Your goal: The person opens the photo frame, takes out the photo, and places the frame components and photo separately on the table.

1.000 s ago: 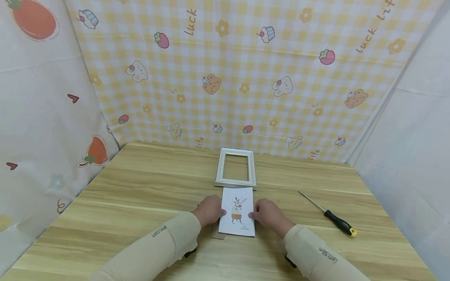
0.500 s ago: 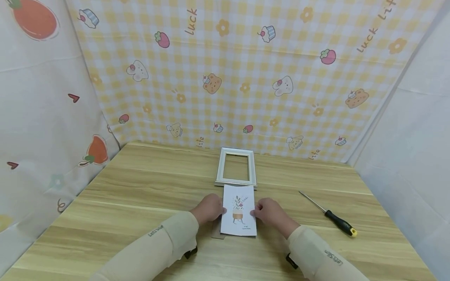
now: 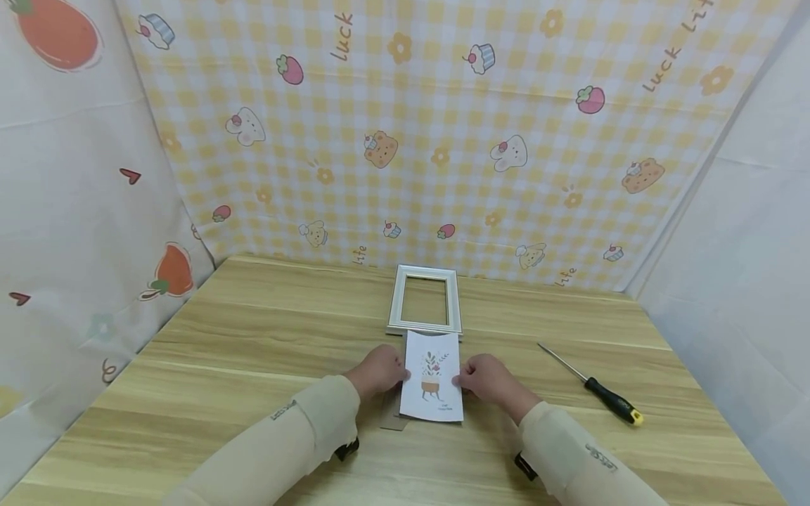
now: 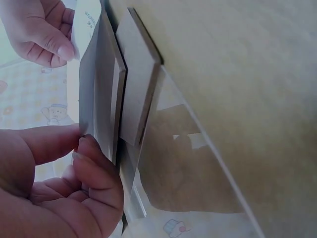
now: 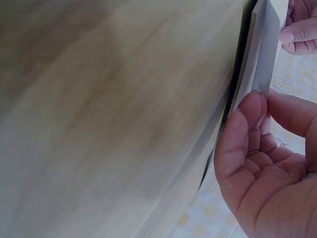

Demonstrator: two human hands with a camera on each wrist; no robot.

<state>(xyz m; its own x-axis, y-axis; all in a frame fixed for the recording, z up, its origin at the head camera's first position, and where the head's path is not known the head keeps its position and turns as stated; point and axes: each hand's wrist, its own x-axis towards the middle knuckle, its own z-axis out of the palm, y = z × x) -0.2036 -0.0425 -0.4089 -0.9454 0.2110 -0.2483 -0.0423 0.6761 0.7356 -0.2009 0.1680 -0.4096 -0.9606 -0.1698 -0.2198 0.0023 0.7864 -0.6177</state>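
Observation:
A white paper print [image 3: 433, 404] with a potted-plant drawing is held between both hands, bowed, above a grey-brown board [image 3: 393, 422] on the table. My left hand [image 3: 382, 370] pinches its left edge between thumb and fingers; my right hand [image 3: 487, 379] pinches the right edge the same way. The left wrist view shows the paper [image 4: 88, 74] raised over stacked board pieces [image 4: 140, 79], beside a glossy sheet [image 4: 198, 168] that carries reflections. In the right wrist view, thumb and fingertips of the right hand [image 5: 270, 163] meet at the paper's edge.
An empty silver-white picture frame [image 3: 396, 302] lies just beyond the paper. Off to the right is a screwdriver [image 3: 610, 400] with a black and yellow handle. A patterned cloth [image 3: 436, 190] hangs behind the wooden table [image 3: 253, 337].
The paper has shifted slightly to the right and away from me, pinched by both hands, and now bows more. More of the board beneath shows on the left.

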